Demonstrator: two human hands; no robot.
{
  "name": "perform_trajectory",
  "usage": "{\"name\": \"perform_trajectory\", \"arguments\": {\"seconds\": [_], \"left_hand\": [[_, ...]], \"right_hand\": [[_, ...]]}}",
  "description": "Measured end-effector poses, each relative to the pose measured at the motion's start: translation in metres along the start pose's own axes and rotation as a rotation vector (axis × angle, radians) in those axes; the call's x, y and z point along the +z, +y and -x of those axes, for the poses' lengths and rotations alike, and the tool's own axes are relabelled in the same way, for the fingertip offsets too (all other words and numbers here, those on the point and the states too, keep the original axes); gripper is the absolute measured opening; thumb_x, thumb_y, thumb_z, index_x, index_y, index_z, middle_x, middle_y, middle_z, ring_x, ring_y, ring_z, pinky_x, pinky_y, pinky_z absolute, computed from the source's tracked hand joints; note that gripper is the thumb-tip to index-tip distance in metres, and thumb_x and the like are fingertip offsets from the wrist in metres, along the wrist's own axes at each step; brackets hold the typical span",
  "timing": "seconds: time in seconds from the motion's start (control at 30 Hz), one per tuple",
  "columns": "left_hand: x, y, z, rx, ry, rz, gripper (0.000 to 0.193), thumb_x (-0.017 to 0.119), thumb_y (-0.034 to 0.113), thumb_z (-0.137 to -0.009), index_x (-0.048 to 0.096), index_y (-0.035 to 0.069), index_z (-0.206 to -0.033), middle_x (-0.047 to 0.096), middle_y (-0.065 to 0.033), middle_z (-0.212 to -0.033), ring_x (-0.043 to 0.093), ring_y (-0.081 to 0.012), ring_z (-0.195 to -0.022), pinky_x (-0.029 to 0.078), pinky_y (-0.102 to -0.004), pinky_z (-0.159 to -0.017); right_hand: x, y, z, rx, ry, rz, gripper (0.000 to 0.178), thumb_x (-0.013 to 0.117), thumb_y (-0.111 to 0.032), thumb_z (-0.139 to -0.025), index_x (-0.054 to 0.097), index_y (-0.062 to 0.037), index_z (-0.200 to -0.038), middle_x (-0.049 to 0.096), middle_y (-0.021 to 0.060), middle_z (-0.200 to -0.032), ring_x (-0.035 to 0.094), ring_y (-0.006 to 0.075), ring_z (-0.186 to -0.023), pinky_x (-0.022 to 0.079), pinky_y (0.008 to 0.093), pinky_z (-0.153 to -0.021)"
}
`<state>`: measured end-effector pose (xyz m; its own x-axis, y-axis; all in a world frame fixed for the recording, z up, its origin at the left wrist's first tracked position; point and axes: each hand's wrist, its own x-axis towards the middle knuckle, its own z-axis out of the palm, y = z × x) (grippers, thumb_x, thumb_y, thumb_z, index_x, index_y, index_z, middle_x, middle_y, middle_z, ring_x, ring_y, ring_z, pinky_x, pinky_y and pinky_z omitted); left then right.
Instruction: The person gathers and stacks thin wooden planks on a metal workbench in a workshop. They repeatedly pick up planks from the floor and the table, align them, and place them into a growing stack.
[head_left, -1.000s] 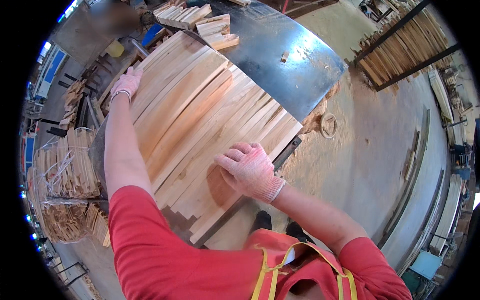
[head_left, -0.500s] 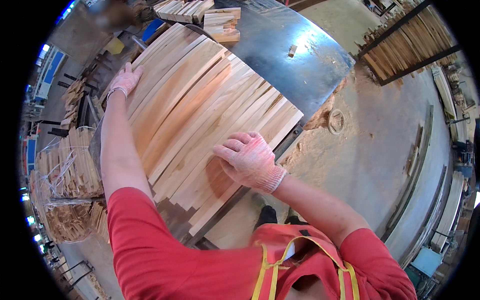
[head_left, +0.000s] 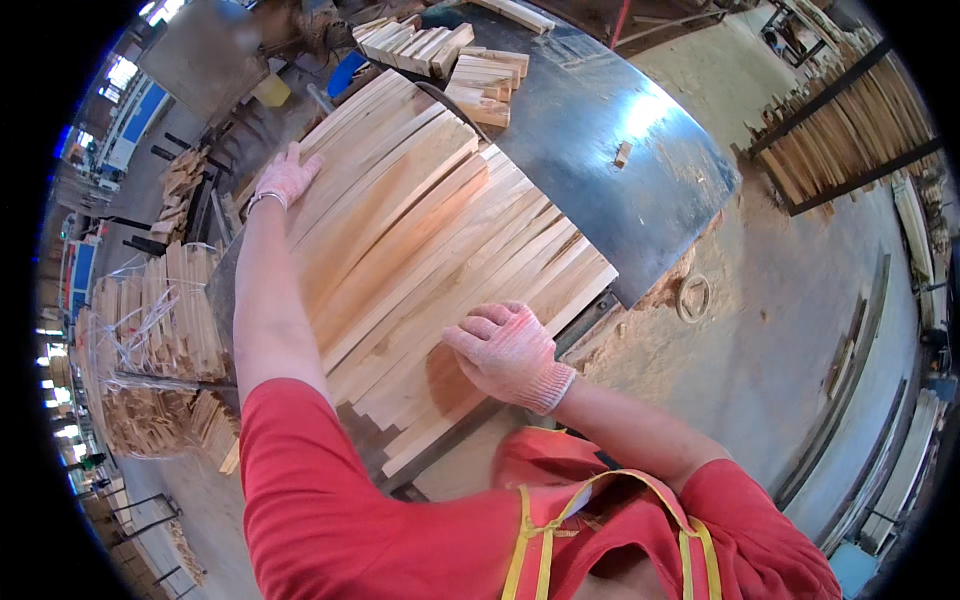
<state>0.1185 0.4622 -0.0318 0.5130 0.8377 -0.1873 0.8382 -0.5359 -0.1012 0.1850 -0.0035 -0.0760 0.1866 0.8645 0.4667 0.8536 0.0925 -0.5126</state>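
A broad row of pale wooden strips (head_left: 400, 235) lies side by side before me, a few of them reddish or darker. My left hand (head_left: 287, 177), in a whitish-pink knit glove, rests with fingers stretched out over the strips at the far left side. My right hand (head_left: 505, 350), gloved the same way, lies on the strips near the right front edge. Its fingers are curled, and their tips and anything under them are hidden. The near ends of the strips form an uneven, stepped line.
Beyond the row is a shiny dark metal tabletop (head_left: 570, 130) with short wood blocks (head_left: 485, 85) and one small offcut (head_left: 623, 154). Bundled wood (head_left: 160, 310) stands at left. A rack of strips (head_left: 850, 125) is at far right. A ring (head_left: 693, 298) lies on the dusty floor.
The whole view has shifted, so the strips and tabletop appear lower and further right. Both hands remain on the strips in nearly the same places. My feet no longer show.
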Motion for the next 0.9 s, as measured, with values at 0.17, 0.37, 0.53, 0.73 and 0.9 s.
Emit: {"name": "perform_trajectory", "arguments": {"seconds": [0.17, 0.37, 0.53, 0.73, 0.9], "left_hand": [[-0.01, -0.012, -0.031, -0.026, -0.041, 0.011, 0.088, 0.048, 0.066, -0.101, 0.026, 0.012, -0.166, 0.035, -0.0217, -0.167, 0.036, -0.0379, -0.154, 0.031, -0.045, -0.125], [-0.012, -0.042, -0.081, -0.029, -0.056, -0.006, 0.091, 0.05, 0.073, -0.097, 0.028, 0.019, -0.166, 0.036, -0.0191, -0.167, 0.038, -0.0374, -0.153, 0.034, -0.0495, -0.124], [-0.029, -0.047, -0.104, 0.005, -0.108, -0.036, 0.096, 0.051, 0.075, -0.095, 0.027, 0.016, -0.167, 0.038, -0.0223, -0.166, 0.038, -0.0385, -0.153, 0.032, -0.0489, -0.124], [-0.032, -0.055, -0.128, 0.022, -0.043, -0.011, 0.099, 0.051, 0.077, -0.094, 0.028, 0.013, -0.167, 0.04, -0.0255, -0.163, 0.04, -0.0407, -0.151, 0.032, -0.0492, -0.124], [-0.021, -0.079, -0.14, 0.021, 0.001, 0.016, 0.096, 0.053, 0.076, -0.091, 0.032, 0.019, -0.165, 0.042, -0.0205, -0.164, 0.042, -0.0374, -0.151, 0.035, -0.0506, -0.123]], "right_hand": [[0.012, 0.007, -0.024, -0.005, -0.03, 0.0, 0.026, 0.07, -0.021, -0.084, 0.07, -0.0135, -0.109, 0.072, 0.0034, -0.097, 0.07, 0.0279, -0.102, 0.054, 0.0454, -0.084], [0.028, 0.014, -0.061, 0.002, -0.031, 0.03, 0.026, 0.072, -0.02, -0.082, 0.07, -0.0151, -0.108, 0.072, 0.0024, -0.096, 0.07, 0.0273, -0.101, 0.054, 0.0445, -0.083], [0.041, 0.02, -0.085, 0.03, -0.027, 0.007, 0.03, 0.077, -0.014, -0.079, 0.071, -0.0176, -0.109, 0.073, 0.0017, -0.102, 0.07, 0.0266, -0.101, 0.055, 0.0445, -0.082], [0.052, 0.03, -0.111, 0.02, -0.014, 0.042, 0.028, 0.075, -0.019, -0.081, 0.071, -0.0161, -0.109, 0.073, 0.0015, -0.103, 0.07, 0.0265, -0.102, 0.054, 0.045, -0.084], [0.06, 0.024, -0.119, 0.053, -0.044, 0.03, 0.031, 0.075, -0.021, -0.081, 0.07, -0.0176, -0.112, 0.073, 0.0031, -0.103, 0.069, 0.0276, -0.104, 0.053, 0.0458, -0.087]]}}
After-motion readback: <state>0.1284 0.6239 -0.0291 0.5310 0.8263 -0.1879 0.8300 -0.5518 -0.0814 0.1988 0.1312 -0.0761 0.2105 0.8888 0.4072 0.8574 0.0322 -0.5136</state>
